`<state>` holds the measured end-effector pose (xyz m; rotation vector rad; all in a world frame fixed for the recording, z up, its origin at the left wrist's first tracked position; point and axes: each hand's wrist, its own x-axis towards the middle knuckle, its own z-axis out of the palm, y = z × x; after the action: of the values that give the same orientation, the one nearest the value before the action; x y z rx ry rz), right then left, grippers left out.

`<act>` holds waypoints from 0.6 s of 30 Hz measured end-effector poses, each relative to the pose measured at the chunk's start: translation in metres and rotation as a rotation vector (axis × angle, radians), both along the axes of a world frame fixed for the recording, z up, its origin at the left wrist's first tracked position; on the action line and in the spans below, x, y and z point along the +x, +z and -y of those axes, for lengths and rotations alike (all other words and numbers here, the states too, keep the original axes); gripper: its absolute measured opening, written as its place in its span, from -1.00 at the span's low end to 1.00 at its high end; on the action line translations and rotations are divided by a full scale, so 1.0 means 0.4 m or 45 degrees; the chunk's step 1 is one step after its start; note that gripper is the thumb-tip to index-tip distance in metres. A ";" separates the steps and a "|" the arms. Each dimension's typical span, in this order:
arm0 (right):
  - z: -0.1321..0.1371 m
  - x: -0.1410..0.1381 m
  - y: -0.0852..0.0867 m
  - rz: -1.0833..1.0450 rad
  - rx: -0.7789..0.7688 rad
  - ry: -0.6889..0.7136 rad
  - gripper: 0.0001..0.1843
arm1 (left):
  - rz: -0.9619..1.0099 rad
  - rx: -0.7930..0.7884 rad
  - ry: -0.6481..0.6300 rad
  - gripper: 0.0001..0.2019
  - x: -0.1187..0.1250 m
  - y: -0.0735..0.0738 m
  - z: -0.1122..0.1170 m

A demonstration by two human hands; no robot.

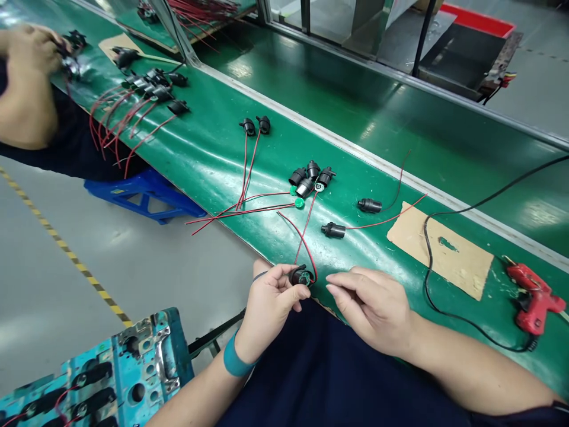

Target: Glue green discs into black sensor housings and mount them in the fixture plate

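Note:
My left hand (269, 302) is closed on a small black round socket part (300, 277) with a green board inside and a red and a black wire running up from it. It holds the part at the near edge of the green belt (213, 148). My right hand (371, 305) is just right of the part, fingers loosely curled and pointing at it, holding nothing that I can see. A cluster of similar black parts with green discs (311, 178) lies on the belt just beyond, with two single parts (333, 230) to its right.
A red glue gun (533, 296) lies at the right on the belt, its black cord looping over a cardboard sheet (440, 252). Another person's hands (31, 53) work at the far left beside more wired parts (151, 86). A blue stool (142, 193) and a blue fixture (111, 373) stand left of me.

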<state>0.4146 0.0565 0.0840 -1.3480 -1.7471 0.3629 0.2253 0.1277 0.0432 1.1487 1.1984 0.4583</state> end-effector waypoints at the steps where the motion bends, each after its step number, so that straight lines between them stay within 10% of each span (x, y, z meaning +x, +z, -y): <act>1: -0.002 -0.002 -0.001 0.017 0.007 0.002 -0.87 | -0.003 0.009 0.002 -0.61 0.001 0.001 0.000; 10: -0.013 0.000 0.012 -0.056 -0.074 -0.117 -0.90 | 0.078 -0.057 -0.035 -0.65 -0.007 0.009 -0.002; 18: -0.004 0.025 -0.023 -0.294 -0.518 -0.124 -0.85 | 0.241 -0.293 -0.189 -0.37 -0.019 0.021 -0.005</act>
<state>0.4246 0.0583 0.0748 -1.5965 -1.4578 0.8192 0.2176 0.1296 0.0515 0.9650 0.9668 0.3004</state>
